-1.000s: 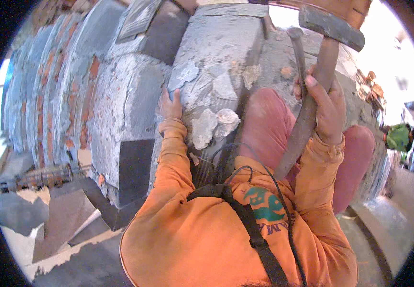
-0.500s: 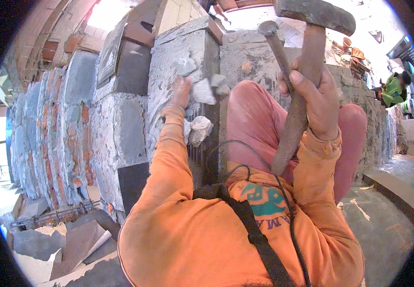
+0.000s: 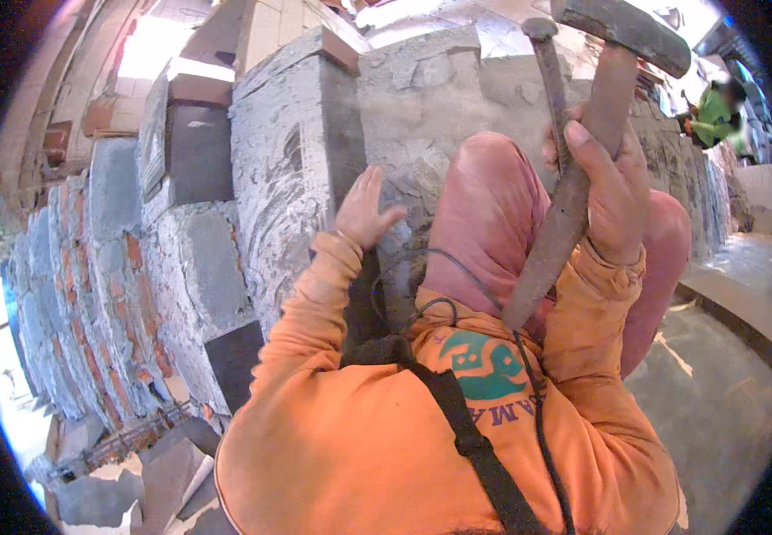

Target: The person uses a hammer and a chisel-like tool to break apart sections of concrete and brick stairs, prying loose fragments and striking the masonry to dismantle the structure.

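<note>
My right hand is wrapped round the wooden handle of a hammer, whose heavy metal head points up and away. The same hand also grips a metal chisel with a mushroomed end, held alongside the handle. My left hand is empty, fingers stretched out and thumb apart. It hovers beside the right edge of a grey mortar-covered masonry step, left of my raised knee. Whether the palm touches the surface cannot be told.
Further grey steps with exposed red brick run off to the left. Dark tiles sit on the neighbouring step. Torn sheets lie at lower left. A black cable hangs over my shirt. A person in green is at far right.
My left hand has swept to the right off the step, with its fingers now spread. The loose rubble pieces on the step no longer show there. My right hand still holds hammer and chisel.
</note>
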`<action>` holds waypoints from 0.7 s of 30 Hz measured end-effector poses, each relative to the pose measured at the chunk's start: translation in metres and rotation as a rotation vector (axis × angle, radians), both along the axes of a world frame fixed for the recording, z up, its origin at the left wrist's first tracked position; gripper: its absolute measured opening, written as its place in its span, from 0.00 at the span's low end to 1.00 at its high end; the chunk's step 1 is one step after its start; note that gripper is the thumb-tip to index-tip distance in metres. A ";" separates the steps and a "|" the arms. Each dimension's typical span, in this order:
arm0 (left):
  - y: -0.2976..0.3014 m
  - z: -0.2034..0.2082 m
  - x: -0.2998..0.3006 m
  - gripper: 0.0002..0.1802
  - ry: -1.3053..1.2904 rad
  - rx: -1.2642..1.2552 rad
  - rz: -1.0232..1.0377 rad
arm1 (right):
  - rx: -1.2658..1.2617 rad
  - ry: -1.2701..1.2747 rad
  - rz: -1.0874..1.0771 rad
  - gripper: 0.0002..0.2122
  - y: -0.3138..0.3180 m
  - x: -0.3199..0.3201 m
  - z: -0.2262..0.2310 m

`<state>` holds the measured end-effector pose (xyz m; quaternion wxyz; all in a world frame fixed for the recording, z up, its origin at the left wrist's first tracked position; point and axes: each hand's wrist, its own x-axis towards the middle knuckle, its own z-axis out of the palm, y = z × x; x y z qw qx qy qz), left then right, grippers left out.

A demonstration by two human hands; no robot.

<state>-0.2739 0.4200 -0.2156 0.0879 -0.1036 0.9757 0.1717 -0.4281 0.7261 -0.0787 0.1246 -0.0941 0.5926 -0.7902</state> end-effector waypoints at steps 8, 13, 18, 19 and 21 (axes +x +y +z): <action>0.054 -0.125 0.022 0.50 0.165 -0.080 0.449 | 0.057 -0.061 0.016 0.08 0.003 0.004 -0.008; 0.064 -0.134 -0.065 0.46 0.284 0.099 0.477 | -0.005 -0.099 -0.019 0.08 0.004 0.005 -0.009; 0.063 -0.114 -0.161 0.47 0.599 0.424 0.374 | -0.045 -0.160 -0.071 0.07 0.010 0.000 -0.010; 0.056 -0.115 -0.177 0.48 0.654 0.238 0.450 | -0.011 -0.162 -0.066 0.07 0.011 -0.001 -0.011; 0.008 -0.118 -0.202 0.49 0.444 0.019 0.666 | 0.059 -0.151 -0.068 0.07 0.019 -0.004 -0.014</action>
